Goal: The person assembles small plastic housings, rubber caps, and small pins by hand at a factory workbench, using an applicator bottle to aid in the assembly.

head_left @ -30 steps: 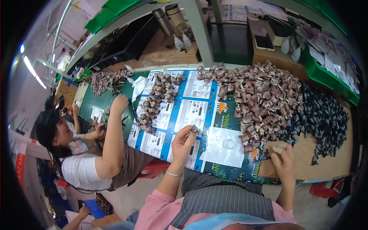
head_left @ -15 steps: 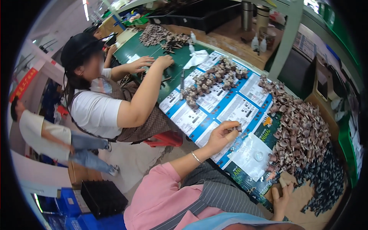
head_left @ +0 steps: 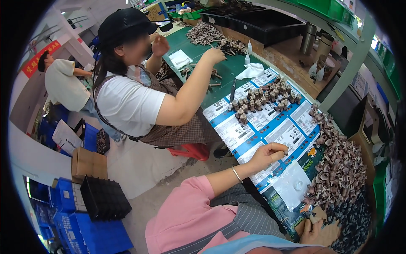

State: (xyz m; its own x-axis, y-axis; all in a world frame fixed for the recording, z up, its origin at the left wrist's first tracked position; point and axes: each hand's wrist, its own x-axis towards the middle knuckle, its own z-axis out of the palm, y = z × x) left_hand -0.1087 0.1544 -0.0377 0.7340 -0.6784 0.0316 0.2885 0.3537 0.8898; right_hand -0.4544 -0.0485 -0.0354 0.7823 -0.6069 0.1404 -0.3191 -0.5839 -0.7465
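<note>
One small brown piece (head_left: pixel 286 152) is pinched between the thumb and fingers of the left hand (head_left: pixel 265 157), above a blue-and-white printed sheet (head_left: pixel 284 132). The right hand (head_left: pixel 318 233) is beside a heap of dark pieces (head_left: pixel 353 220), its fingers bent; I cannot tell whether they hold anything. Between the hands lies a plastic bag (head_left: pixel 291 190), next to a brown heap (head_left: pixel 340 163). A co-worker (head_left: pixel 127 101) sits to the left.

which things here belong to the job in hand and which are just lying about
Likely the job's:
- small piece in left hand
- brown pieces
- dark pieces by right hand

Likely just lying about:
- metal flask
- white cloth
- blue crates
</note>
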